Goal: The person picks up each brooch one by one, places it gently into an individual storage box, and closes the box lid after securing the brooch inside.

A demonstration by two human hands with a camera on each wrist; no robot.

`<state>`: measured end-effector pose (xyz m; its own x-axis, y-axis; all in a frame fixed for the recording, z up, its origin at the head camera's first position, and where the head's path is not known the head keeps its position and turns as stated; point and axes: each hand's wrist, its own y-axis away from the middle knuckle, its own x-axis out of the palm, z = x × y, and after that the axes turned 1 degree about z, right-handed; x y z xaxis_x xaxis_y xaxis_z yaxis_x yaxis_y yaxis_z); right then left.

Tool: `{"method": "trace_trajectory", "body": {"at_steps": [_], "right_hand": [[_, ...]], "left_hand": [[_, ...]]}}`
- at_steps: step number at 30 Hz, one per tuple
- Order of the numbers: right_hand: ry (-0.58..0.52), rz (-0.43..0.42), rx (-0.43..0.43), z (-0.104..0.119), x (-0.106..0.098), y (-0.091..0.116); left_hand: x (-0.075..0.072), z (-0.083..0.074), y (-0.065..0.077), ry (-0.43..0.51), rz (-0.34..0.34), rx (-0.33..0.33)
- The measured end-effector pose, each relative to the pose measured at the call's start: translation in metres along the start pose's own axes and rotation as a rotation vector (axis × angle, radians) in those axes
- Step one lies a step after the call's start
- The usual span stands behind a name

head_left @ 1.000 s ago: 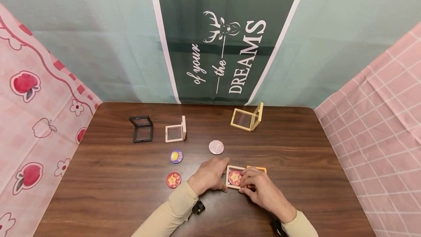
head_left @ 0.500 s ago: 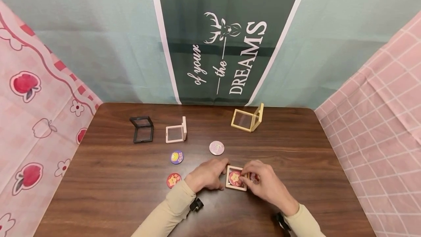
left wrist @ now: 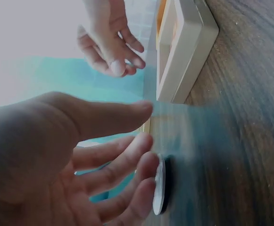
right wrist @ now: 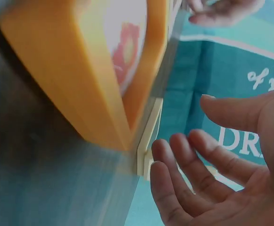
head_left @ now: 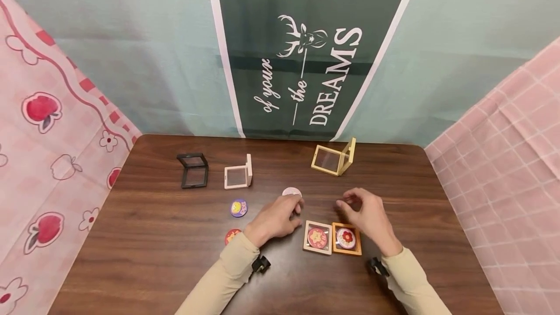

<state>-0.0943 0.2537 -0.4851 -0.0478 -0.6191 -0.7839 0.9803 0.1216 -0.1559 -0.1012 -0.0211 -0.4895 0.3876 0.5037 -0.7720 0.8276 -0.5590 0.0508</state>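
Note:
My left hand (head_left: 275, 218) hovers beside the pale pink round badge (head_left: 291, 192), partly covering it in the head view. Its fingers are loosely bent and hold nothing; whether they touch the badge I cannot tell. My right hand (head_left: 367, 215) is in the air behind the orange frame (right wrist: 56, 70), thumb and fingers apart, nothing between them. A cream frame (head_left: 318, 251), closed on a red badge with a yellow star (head_left: 317, 238), lies flat. Close against its right side is the orange frame, with a white badge bearing a red flower (head_left: 346, 238) inside.
Farther back on the brown table (head_left: 175, 256) stand a black frame (head_left: 194, 177), a pale pink frame (head_left: 236, 177) and a yellow frame (head_left: 327, 159), all opened on their hinges. A purple badge (head_left: 238, 208) and a red badge (head_left: 232, 235) lie to the left.
Both hands have left the cream frame. The left moved back to the pale pink badge; the right moved back and to the right, uncovering the orange frame. The head view shifted slightly.

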Motion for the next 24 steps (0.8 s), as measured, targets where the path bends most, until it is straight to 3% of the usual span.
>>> {"method": "trace_trajectory", "body": {"at_steps": [12, 18, 24], "right_hand": [[-0.09, 0.117, 0.179, -0.027, -0.001, -0.051], [-0.075, 0.141, 0.252, -0.036, 0.006, -0.069], [0.003, 0.124, 0.22, -0.038, 0.008, -0.08]], "left_hand": [[0.002, 0.009, -0.009, 0.022, -0.176, -0.06], [0.001, 0.012, -0.012, 0.017, -0.182, -0.101], [-0.001, 0.014, -0.017, 0.029, -0.175, -0.171]]}}
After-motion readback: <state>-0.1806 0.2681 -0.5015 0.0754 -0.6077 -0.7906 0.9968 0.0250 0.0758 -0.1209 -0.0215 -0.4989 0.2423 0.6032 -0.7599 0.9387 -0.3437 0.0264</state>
